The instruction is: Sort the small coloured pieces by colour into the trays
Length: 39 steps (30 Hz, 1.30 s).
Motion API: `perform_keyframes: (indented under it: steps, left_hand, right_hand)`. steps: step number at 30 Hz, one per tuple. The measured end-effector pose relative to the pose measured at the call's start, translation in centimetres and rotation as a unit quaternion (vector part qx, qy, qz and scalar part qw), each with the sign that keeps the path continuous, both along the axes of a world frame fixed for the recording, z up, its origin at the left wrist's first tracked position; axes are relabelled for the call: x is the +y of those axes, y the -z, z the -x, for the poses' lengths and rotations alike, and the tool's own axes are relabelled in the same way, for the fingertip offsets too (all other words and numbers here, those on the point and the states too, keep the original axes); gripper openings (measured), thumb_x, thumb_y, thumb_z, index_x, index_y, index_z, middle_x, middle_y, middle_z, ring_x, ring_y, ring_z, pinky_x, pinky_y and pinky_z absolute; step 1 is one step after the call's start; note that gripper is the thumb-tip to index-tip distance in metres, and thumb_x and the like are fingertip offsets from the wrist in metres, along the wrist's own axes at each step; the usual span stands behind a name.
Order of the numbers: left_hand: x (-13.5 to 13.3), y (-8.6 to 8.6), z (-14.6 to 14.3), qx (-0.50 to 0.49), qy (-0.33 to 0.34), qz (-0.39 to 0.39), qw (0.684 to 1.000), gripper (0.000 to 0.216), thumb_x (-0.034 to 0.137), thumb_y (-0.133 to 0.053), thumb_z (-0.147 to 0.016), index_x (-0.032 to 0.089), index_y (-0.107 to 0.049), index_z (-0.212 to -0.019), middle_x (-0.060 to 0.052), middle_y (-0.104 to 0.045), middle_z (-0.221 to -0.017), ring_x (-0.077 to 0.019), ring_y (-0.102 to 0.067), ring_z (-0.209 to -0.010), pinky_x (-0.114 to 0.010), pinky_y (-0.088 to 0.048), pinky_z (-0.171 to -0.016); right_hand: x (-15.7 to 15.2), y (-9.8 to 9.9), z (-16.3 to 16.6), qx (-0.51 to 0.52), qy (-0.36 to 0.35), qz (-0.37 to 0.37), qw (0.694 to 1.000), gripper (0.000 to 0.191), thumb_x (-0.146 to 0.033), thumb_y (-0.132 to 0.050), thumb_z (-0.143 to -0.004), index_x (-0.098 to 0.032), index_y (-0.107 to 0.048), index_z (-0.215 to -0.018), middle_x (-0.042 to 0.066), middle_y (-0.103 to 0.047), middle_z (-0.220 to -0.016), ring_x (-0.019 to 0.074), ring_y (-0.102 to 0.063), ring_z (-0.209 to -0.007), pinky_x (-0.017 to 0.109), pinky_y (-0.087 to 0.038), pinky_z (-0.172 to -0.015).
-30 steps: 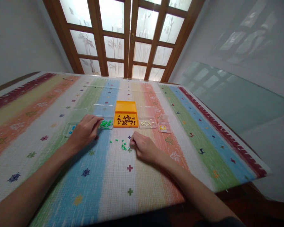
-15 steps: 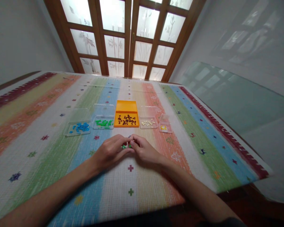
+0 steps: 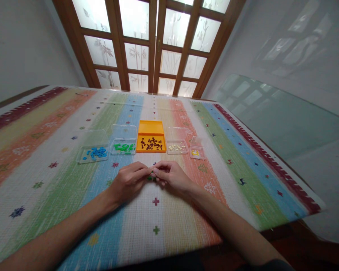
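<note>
My left hand (image 3: 132,180) and my right hand (image 3: 171,175) meet above the tablecloth, fingertips touching. Between them is a small green piece (image 3: 150,177), mostly covered by the fingers, so its exact shape is unclear. The left thumb and forefinger are pinched on it from one side. From the other side the right thumb and curled fingers close on it. Just beyond the hands stands an open orange case (image 3: 137,147) of small dark brown pieces (image 3: 151,143). To its left, a clear box (image 3: 112,150) holds green pieces (image 3: 124,147).
A clear box (image 3: 78,159) with blue pieces (image 3: 97,153) stands farthest left. On the right are a clear box (image 3: 177,152) of cream pieces (image 3: 176,147) and a smaller box (image 3: 202,155) of yellow pieces (image 3: 195,153). All lids are open. A striped tablecloth (image 3: 186,218) covers the table.
The fingers of both hands have drawn closer around the green piece, and less of it shows. My left thumb has pulled back from beneath the right fingers. The boxes have not moved.
</note>
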<state>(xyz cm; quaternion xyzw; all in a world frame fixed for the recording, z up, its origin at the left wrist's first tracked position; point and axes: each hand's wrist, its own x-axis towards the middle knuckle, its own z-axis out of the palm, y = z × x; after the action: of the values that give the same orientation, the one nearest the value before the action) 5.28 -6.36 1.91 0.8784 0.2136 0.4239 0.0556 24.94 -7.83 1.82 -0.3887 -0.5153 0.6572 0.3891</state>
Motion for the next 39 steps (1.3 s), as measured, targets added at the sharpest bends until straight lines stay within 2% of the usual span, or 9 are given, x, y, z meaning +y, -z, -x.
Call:
perform_keyframes:
  steps: [7, 10, 12, 17, 22, 25, 28, 35, 39]
  left_hand:
    - [0.2, 0.3, 0.3, 0.036, -0.021, -0.049, 0.998, 0.019, 0.011, -0.054, -0.097, 0.013, -0.067, -0.111, -0.008, -0.070, -0.086, -0.0165, -0.067, -0.073, -0.026, -0.056, -0.064]
    - [0.3, 0.4, 0.3, 0.044, -0.022, -0.058, 0.997, 0.020, 0.012, -0.053, -0.098, 0.012, -0.065, -0.115, -0.009, -0.071, -0.091, -0.0174, -0.068, -0.076, -0.027, -0.058, -0.065]
    - [0.4, 0.4, 0.3, 0.049, -0.023, -0.054, 0.997, 0.021, 0.012, -0.053, -0.099, 0.011, -0.064, -0.116, -0.011, -0.071, -0.094, -0.0182, -0.069, -0.079, -0.028, -0.059, -0.068]
    - [0.7, 0.2, 0.4, 0.042, -0.025, -0.031, 0.998, 0.021, 0.011, -0.054, -0.097, 0.012, -0.065, -0.115, -0.010, -0.072, -0.096, -0.0186, -0.070, -0.083, -0.029, -0.060, -0.073]
    - [2.0, -0.8, 1.9, 0.049, -0.072, -0.034, 0.996, 0.019, 0.015, -0.053, -0.098, 0.015, -0.068, -0.110, -0.009, -0.073, -0.096, -0.0184, -0.070, -0.085, -0.031, -0.060, -0.077]
    - [3.5, -1.3, 3.7, 0.053, -0.152, -0.032, 0.986, 0.016, 0.020, -0.055, -0.099, 0.018, -0.068, -0.107, -0.007, -0.073, -0.095, -0.0190, -0.071, -0.084, -0.032, -0.060, -0.078]
    - [5.1, -1.4, 5.6, 0.057, -0.206, -0.030, 0.976, 0.016, 0.024, -0.055, -0.099, 0.020, -0.068, -0.106, -0.006, -0.073, -0.095, -0.0198, -0.071, -0.083, -0.034, -0.059, -0.077]
    - [7.3, -0.6, 8.0, 0.057, -0.210, -0.005, 0.976, 0.022, 0.023, -0.053, -0.098, 0.025, -0.071, -0.108, -0.006, -0.071, -0.093, -0.0221, -0.067, -0.081, -0.033, -0.055, -0.071]
    - [7.6, -0.4, 8.2, 0.073, -0.206, -0.013, 0.976, 0.026, 0.022, -0.050, -0.098, 0.025, -0.071, -0.113, -0.006, -0.069, -0.091, -0.0214, -0.065, -0.079, -0.032, -0.053, -0.068]
  right_hand:
    - [0.3, -0.3, -0.3, 0.006, 0.042, 0.049, 0.998, 0.020, -0.031, -0.072, -0.073, -0.016, -0.073, -0.085, 0.000, -0.064, -0.064, 0.0077, -0.048, -0.045, 0.023, -0.036, -0.043]
    - [0.3, -0.5, -0.4, -0.004, 0.052, 0.058, 0.997, 0.026, -0.021, -0.066, -0.067, -0.016, -0.072, -0.092, -0.001, -0.066, -0.063, 0.0086, -0.049, -0.043, 0.022, -0.038, -0.041]
    - [0.3, -0.6, -0.4, -0.007, 0.057, 0.047, 0.997, 0.029, -0.017, -0.063, -0.067, -0.017, -0.069, -0.096, 0.000, -0.069, -0.067, 0.0097, -0.053, -0.044, 0.023, -0.042, -0.041]
    - [0.3, -0.8, -0.5, 0.006, 0.057, 0.019, 0.998, 0.033, -0.018, -0.066, -0.069, -0.019, -0.060, -0.102, 0.007, -0.073, -0.099, 0.0146, -0.066, -0.060, 0.023, -0.047, -0.043]
    - [0.2, -0.8, -0.5, -0.074, 0.043, -0.049, 0.995, 0.022, -0.018, -0.061, -0.078, -0.019, -0.061, -0.100, 0.007, -0.071, -0.098, 0.0141, -0.064, -0.067, 0.026, -0.049, -0.055]
    - [-0.2, -0.9, -0.6, -0.213, 0.040, -0.156, 0.964, 0.021, -0.008, -0.057, -0.078, -0.018, -0.066, -0.094, 0.005, -0.068, -0.091, 0.0140, -0.060, -0.073, 0.029, -0.049, -0.067]
    - [-0.6, -1.1, -0.7, -0.309, 0.027, -0.240, 0.920, 0.028, -0.003, -0.057, -0.075, -0.017, -0.069, -0.095, 0.005, -0.064, -0.096, 0.0121, -0.056, -0.072, 0.028, -0.046, -0.069]
    - [-1.0, -1.2, -0.8, -0.401, -0.010, -0.288, 0.870, 0.017, -0.021, -0.071, -0.081, -0.019, -0.075, -0.097, 0.004, -0.063, -0.089, 0.0141, -0.054, -0.070, 0.031, -0.044, -0.070]
    - [-0.9, -0.9, -1.0, -0.405, -0.017, -0.309, 0.860, 0.009, -0.016, -0.067, -0.086, -0.019, -0.075, -0.088, 0.005, -0.066, -0.090, 0.0147, -0.057, -0.074, 0.030, -0.043, -0.072]
